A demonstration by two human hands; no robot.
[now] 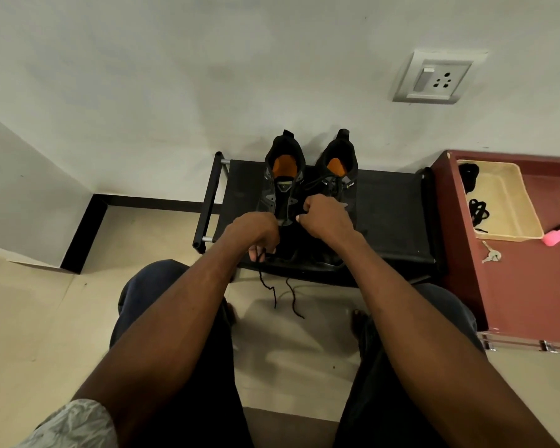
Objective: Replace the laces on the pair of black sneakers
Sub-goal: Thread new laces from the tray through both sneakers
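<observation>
With both sneakers [311, 179] at the back edge of the low rack [392, 215], the left hand [256, 231] apparently pinching the lace [269, 286] should keep it taut while the right hand [324, 218], curled on the left shoe's eyelets, feeds evenly.

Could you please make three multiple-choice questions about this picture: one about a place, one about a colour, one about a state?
1. Where do the sneakers stand?
A. on the black rack
B. on the red cabinet
C. on the floor

2. What colour are the insoles?
A. white
B. orange
C. green

3. How is the left sneaker now?
A. tied with a bow
B. upper eyelets without lace
C. lying on its side

Answers:
1 A: both sneakers rest on the rack by the wall.
2 B: orange shows inside the left sneaker and the right sneaker.
3 B: its tongue lies bare while the left hand and right hand pinch the lace lower down.
</observation>
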